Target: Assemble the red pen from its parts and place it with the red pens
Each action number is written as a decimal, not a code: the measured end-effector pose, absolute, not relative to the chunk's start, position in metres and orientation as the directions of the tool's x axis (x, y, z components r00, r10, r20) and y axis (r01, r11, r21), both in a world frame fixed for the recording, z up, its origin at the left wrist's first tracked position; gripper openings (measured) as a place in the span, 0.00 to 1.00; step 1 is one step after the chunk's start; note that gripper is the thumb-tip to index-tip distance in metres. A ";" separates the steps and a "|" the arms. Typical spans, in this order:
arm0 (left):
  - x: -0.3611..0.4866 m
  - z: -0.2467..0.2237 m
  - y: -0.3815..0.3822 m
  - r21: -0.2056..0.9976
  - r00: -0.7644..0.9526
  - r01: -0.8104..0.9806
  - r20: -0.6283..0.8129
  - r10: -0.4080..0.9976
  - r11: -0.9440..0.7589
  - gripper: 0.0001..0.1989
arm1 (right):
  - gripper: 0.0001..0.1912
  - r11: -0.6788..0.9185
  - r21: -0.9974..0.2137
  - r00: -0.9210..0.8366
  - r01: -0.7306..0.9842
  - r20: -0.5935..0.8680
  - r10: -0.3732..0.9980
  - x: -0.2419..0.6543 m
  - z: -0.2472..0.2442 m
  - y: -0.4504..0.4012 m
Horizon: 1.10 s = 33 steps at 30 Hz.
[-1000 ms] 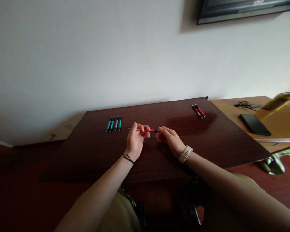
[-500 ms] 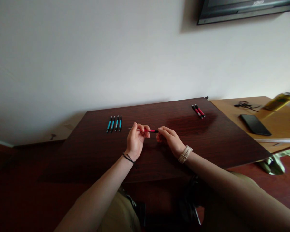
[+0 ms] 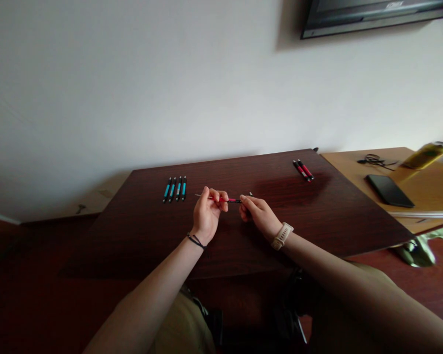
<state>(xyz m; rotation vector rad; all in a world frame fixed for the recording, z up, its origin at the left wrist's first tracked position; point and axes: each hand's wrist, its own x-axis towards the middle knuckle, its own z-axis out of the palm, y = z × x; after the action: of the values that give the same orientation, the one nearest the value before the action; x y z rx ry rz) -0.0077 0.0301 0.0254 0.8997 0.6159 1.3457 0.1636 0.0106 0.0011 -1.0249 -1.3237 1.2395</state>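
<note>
In the middle of the head view, a red and black pen lies level between my hands above the dark table. My left hand is closed around its red part, and a thin pale tip points out to the left past the thumb. At its black right end, my right hand is closed in a pinch. A small dark piece with a light end shows just behind the right fingers; what it belongs to is hidden. Several blue and black pens lie side by side to the left.
Red and black pens lie at the table's back right. On the wooden side table are a black phone, a dark cable and a tilted yellow can. A wall-mounted screen hangs above.
My right fingers have shifted slightly at the pen's black end, and the small dark piece now shows behind them. My left hand has hardly moved.
</note>
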 end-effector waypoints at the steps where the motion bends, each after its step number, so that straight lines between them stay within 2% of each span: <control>1: -0.008 0.026 0.030 0.833 0.155 -0.554 0.121 0.980 -0.015 0.23 | 0.30 0.112 -0.992 -0.133 -0.055 0.118 0.984 0.163 0.002 0.010; 10: -0.009 0.029 0.031 0.883 0.114 -0.460 0.166 0.979 -0.096 0.25 | 0.35 0.110 -0.994 -0.079 -0.020 0.111 0.991 0.165 0.014 0.005; 19: -0.019 0.033 0.031 0.946 0.126 -0.067 0.324 0.938 -0.318 0.30 | 0.33 0.200 -0.976 0.095 -0.088 0.191 0.977 0.188 0.026 0.017; 27: -0.020 0.026 0.028 0.907 0.272 0.185 0.321 0.907 -0.377 0.29 | 0.31 0.254 -0.965 0.227 -0.069 0.233 0.946 0.213 0.039 0.027; 33: -0.020 0.022 0.026 0.875 0.337 0.282 0.293 0.895 -0.393 0.28 | 0.31 0.283 -0.958 0.229 -0.035 0.268 0.936 0.221 0.038 0.029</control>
<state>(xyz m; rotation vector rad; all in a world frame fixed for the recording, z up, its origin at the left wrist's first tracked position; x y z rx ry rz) -0.0205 0.0264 0.0223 1.8619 1.0363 1.0487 0.2211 0.0290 0.0384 -1.0529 -1.1179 0.8740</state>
